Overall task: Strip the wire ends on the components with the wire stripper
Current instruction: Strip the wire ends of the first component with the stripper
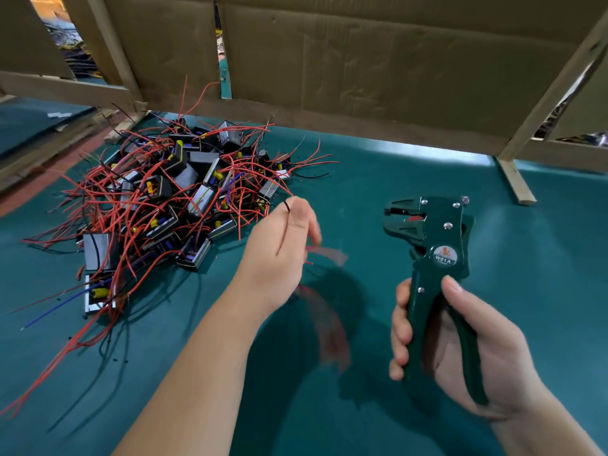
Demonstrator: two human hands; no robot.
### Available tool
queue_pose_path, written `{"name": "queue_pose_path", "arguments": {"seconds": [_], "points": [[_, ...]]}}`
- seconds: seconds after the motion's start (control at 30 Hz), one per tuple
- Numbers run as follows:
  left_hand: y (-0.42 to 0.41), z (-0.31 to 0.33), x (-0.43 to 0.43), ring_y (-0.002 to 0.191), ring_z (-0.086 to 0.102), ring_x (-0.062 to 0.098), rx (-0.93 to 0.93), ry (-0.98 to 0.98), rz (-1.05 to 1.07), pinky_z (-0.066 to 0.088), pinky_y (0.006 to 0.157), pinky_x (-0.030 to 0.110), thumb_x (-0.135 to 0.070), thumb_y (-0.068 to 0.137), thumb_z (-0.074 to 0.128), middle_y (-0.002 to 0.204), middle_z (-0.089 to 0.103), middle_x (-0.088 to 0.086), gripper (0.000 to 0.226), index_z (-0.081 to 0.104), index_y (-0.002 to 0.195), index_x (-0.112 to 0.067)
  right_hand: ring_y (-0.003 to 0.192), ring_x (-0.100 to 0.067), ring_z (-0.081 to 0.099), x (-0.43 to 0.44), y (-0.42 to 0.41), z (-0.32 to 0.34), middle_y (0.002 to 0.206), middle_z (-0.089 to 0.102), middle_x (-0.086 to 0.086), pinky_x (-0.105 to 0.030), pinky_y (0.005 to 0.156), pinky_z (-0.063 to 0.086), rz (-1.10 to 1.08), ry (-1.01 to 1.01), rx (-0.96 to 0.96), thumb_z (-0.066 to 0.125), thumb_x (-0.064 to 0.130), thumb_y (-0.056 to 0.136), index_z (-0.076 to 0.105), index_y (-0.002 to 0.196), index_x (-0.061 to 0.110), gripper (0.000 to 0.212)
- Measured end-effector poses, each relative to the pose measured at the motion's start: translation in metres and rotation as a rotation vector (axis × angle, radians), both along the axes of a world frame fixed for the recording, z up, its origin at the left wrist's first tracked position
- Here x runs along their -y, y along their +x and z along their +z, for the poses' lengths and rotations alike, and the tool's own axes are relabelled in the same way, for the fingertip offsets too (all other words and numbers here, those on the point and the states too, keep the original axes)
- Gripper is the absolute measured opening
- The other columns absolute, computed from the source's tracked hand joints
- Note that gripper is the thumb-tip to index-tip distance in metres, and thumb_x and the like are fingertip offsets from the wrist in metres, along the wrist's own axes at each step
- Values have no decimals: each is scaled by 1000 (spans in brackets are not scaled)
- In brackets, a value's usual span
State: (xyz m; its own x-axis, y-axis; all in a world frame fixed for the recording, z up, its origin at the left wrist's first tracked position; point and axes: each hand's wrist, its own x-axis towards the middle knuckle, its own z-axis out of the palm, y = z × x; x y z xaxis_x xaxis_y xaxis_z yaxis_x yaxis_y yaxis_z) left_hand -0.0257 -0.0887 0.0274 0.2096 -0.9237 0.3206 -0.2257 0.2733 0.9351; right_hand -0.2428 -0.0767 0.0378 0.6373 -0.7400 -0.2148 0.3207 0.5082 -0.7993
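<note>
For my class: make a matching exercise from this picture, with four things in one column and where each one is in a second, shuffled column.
Things:
1. wire stripper
2. pile of components
3. black wire
4. cardboard panel

Places:
A. heaped on the green mat
B. standing behind the mat
C. gripped in the right hand
D. pinched in the left hand

Pairs: 1-C, 2-A, 3-D, 4-B

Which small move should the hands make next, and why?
Probably bring the black wire pinched in the left hand into the jaws of the stripper. The right hand grips the stripper, whose jaws stand open and face the wire.
</note>
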Motion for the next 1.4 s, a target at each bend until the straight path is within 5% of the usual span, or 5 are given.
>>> {"name": "queue_pose_path", "arguments": {"seconds": [0.1,0.3,0.43,0.53,1.4], "points": [[6,-2,2,53,33,10,220,116,61,33,55,37,-71,85,20,54,40,-12,59,41,66,-19,71,-39,58,3,-2,-3,82,57,-26,-55,68,51,44,-32,56,84,39,64,66,99,2,54],[8,-1,0,53,35,8,97,102,-79,30,55,26,-65,88,24,53,43,-17,34,31,77,-34,82,-42,57,4,-2,-10,91,56,-29,-60,79,47,155,-20,90,77,32,74,62,111,-2,52],[1,5,-4,52,45,3,266,-6,-99,38,53,17,-41,91,53,66,65,-15,26,51,74,-21,83,-42,57,5,-1,-11,93,56,-29,-60,80,46,188,0,112,76,30,76,59,114,-5,54],[-7,10,-6,47,47,8,29,1,-127,38,42,20,-28,79,69,65,70,-6,9,68,72,-23,85,-43,57,5,-3,-11,94,56,-30,-62,82,44,216,-7,129,73,30,79,58,116,-5,53],[-17,12,-6,63,45,4,220,-214,97,37,62,17,-22,91,59,66,52,-11,15,64,79,-13,75,-41,60,2,-2,-10,86,57,-30,-56,74,50,198,-72,35,77,36,77,60,107,-4,53]]}}
